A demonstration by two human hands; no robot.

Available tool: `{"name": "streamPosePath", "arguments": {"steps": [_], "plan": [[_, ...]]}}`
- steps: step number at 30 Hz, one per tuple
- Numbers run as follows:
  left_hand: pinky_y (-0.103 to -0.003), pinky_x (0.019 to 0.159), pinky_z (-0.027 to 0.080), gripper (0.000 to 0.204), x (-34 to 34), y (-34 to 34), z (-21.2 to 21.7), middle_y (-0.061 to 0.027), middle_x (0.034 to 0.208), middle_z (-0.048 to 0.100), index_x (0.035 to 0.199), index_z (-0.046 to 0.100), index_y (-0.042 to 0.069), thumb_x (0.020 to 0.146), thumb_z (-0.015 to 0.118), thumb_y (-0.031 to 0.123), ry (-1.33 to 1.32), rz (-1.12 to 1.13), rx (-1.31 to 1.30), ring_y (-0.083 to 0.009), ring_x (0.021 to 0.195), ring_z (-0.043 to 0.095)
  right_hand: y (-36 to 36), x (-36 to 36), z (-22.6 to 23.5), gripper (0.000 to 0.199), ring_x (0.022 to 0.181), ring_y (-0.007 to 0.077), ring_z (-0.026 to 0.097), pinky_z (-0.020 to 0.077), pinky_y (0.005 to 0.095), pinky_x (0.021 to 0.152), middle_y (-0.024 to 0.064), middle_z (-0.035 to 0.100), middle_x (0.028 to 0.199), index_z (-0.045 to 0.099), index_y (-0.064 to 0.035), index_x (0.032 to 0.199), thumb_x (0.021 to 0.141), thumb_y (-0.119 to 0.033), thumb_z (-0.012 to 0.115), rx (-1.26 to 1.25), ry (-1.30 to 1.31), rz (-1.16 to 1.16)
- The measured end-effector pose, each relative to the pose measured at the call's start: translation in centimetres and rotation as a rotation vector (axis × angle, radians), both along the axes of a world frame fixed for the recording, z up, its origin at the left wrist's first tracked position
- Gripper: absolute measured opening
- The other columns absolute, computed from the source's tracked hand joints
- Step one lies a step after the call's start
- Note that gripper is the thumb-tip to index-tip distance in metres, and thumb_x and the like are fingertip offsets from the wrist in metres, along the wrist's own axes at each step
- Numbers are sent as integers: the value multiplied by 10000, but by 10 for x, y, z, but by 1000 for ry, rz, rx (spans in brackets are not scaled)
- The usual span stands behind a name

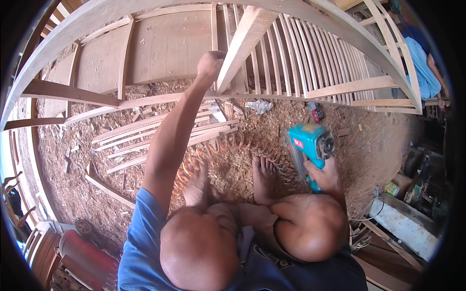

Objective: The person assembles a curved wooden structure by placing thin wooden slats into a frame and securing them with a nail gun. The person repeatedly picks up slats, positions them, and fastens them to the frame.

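My right hand (326, 173) is closed round the handle of a teal nail gun (308, 133), which is held above the floor and slightly blurred. My left arm reaches forward to a large wooden frame. There my left hand (210, 65) is closed at a thick pale wooden post (247, 41), its fingertips hidden behind the wood. Rows of thin slats (286, 60) run across the frame to the right of the post. A coiled orange air hose (228, 143) lies across the floor, passing around my bare feet.
Loose wooden strips (145, 138) lie on the shaving-covered floor at left. A red air tank (85, 257) stands at lower left, and a long white box-shaped object (403, 223) at lower right. A person in blue clothing (420, 63) is at far right.
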State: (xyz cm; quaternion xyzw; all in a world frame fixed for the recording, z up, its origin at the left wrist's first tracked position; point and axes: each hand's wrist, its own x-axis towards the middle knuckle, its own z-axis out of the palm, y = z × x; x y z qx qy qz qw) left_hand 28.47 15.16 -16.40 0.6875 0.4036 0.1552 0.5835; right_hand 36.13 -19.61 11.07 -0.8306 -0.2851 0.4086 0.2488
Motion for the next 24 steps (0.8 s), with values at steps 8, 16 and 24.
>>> {"name": "streamPosePath", "arguments": {"steps": [8,16,24], "plan": [[-334,908,558,413,-1,-6,31,-128,1046,771,1113,793,152,803,734,419,176,43,-71,-257,981,740,63,33,-32,115,499,95,545,442,289,493,11,578,602,640,-31,867,897,-130,689,17,-21,298],[-345,951,546,480,-3,-11,54,-129,1097,761,1156,775,148,788,765,456,235,41,35,-263,1031,729,111,21,-30,139,503,85,531,432,291,489,8,560,594,647,-19,862,900,-147,685,-23,-18,356],[-351,935,550,451,-3,-14,50,-118,1083,764,1145,776,142,808,775,441,219,51,74,-256,1010,730,134,16,-38,142,509,86,520,415,281,478,7,562,627,635,-7,868,898,-136,687,-40,49,314]]}}
